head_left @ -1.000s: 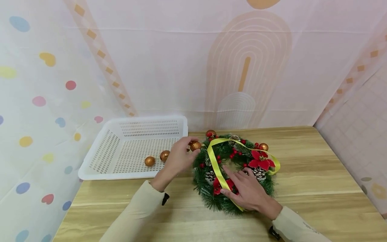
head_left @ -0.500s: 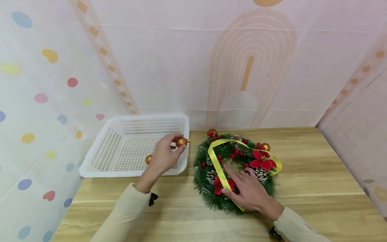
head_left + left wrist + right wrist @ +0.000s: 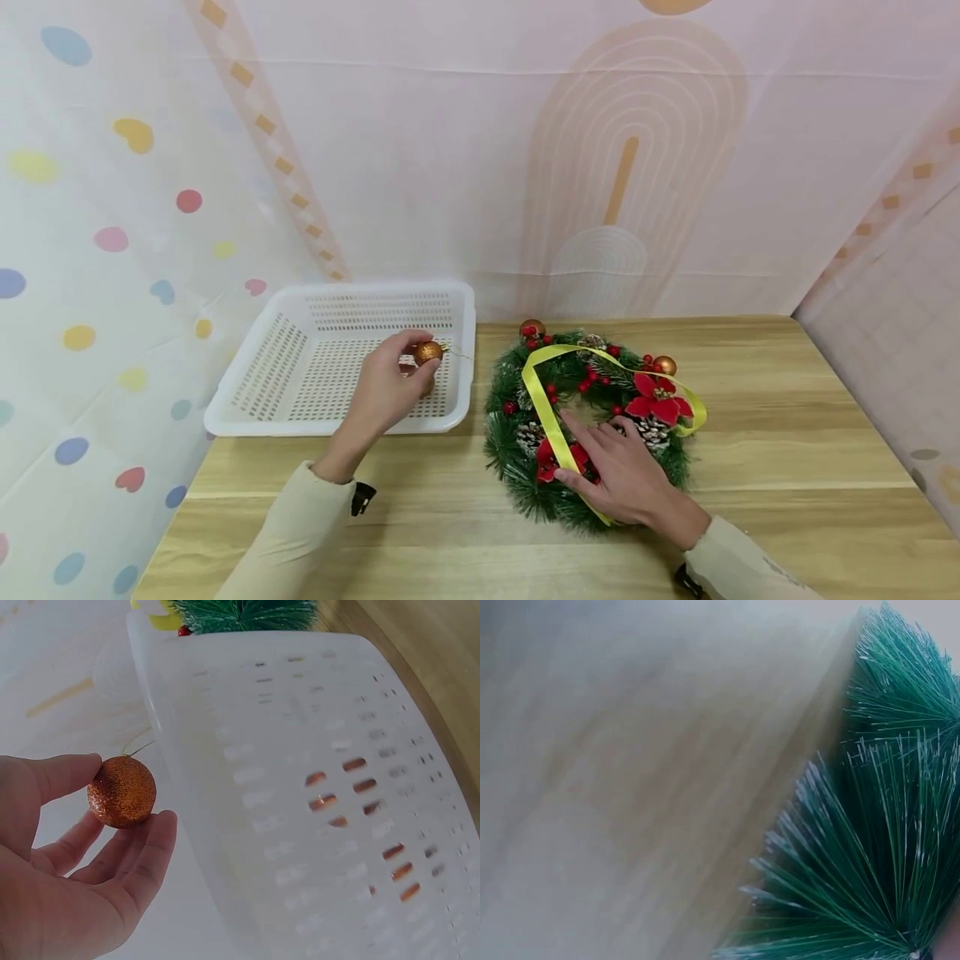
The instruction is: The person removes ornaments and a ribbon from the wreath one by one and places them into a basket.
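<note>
Between thumb and fingers, my left hand (image 3: 381, 387) pinches a copper glitter bauble (image 3: 427, 352), over the right part of a white plastic basket (image 3: 337, 429). The left wrist view shows the bauble (image 3: 124, 793) beside the basket wall, a thin gold loop at its top. My right hand (image 3: 628, 475) rests on the near right of a green Christmas wreath (image 3: 513, 479), index finger stretched toward its middle and thumb by a yellow ribbon (image 3: 551, 421). In the right wrist view, only wreath needles (image 3: 885, 847) and table show clearly.
Red flowers (image 3: 660, 400), pinecones (image 3: 651, 432) and red berries decorate the wreath. Copper baubles (image 3: 664, 365) sit at its far edge. Copper-coloured patches (image 3: 322, 802) show through the basket's slots. A patterned backdrop (image 3: 465, 167) hangs behind the wooden table (image 3: 787, 450).
My left hand has carried the bauble leftward from the wreath's left edge to over the basket. The right hand has stayed on the wreath. The view has shifted slightly.
</note>
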`<state>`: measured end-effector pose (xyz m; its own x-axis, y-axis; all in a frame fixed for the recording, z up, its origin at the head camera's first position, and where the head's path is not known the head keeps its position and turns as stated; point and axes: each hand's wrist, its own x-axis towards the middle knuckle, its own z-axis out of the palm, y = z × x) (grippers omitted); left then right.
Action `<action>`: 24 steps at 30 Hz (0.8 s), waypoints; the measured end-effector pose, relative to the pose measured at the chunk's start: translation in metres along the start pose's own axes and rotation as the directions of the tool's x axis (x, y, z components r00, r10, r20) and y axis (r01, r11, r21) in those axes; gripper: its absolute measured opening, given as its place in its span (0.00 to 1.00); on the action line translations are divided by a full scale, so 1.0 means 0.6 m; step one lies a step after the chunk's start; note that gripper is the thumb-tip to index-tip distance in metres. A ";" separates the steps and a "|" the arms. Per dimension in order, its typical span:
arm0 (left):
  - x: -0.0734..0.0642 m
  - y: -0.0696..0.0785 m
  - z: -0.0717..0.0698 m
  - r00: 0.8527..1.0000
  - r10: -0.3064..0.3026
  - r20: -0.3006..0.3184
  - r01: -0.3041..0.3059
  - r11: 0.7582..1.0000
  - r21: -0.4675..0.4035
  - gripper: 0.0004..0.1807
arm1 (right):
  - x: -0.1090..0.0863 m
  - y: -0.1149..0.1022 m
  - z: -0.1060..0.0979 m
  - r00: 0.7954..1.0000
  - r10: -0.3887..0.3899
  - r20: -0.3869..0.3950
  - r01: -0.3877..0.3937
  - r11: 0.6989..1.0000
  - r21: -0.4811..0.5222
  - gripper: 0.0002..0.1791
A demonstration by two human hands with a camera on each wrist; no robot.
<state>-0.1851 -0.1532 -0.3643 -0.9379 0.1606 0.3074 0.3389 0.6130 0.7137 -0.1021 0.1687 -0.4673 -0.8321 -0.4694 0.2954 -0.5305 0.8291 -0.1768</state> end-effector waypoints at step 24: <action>-0.011 -0.031 -0.027 0.999 -0.037 -0.027 0.037 0.999 -0.002 0.19 | -0.001 0.001 0.001 1.000 -0.006 -0.007 0.006 1.000 0.006 0.42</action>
<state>-0.1841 -0.1783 -0.3696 -0.9474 0.1168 0.2981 0.3044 0.6173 0.7255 -0.1021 0.1694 -0.4680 -0.8277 -0.4721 0.3033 -0.5363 0.8245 -0.1803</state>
